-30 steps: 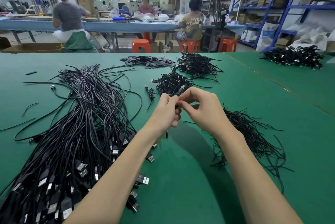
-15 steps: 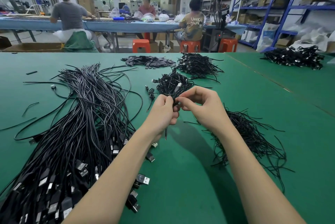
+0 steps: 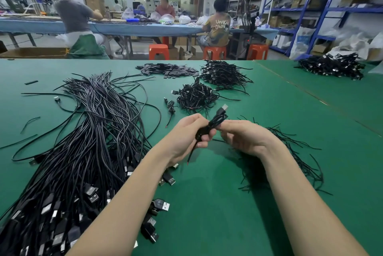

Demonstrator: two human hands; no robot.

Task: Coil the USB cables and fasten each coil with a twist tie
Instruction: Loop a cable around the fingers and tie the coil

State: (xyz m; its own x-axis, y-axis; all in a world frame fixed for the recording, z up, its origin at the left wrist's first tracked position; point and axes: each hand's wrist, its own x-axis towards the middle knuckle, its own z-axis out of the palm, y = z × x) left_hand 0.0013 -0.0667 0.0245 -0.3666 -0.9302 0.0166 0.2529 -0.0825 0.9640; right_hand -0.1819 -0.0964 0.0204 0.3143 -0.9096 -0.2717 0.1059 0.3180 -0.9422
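My left hand [image 3: 186, 133] grips a coiled black USB cable [image 3: 213, 124] above the green table [image 3: 217, 204]. Its USB plug [image 3: 223, 108] sticks up to the right and a thin wire tail hangs below my fingers. My right hand [image 3: 244, 137] sits just right of the coil with curled fingers; whether it pinches anything is hidden. A big heap of loose USB cables [image 3: 83, 141] lies at the left. Black twist ties [image 3: 294, 152] are scattered under my right wrist. A pile of tied coils [image 3: 196, 96] lies just beyond my hands.
Further piles of coiled cables sit at the far middle [image 3: 223, 73] and far right [image 3: 331, 66]. A heap of flat black pieces [image 3: 167, 70] lies near the far edge. One small coil [image 3: 171, 106] lies alone. People work at a blue table behind; shelves stand at right.
My hands have drawn slightly apart. The coil now stands out between them with its plug pointing up, held in my left hand, where before both hands were pinched together around it.
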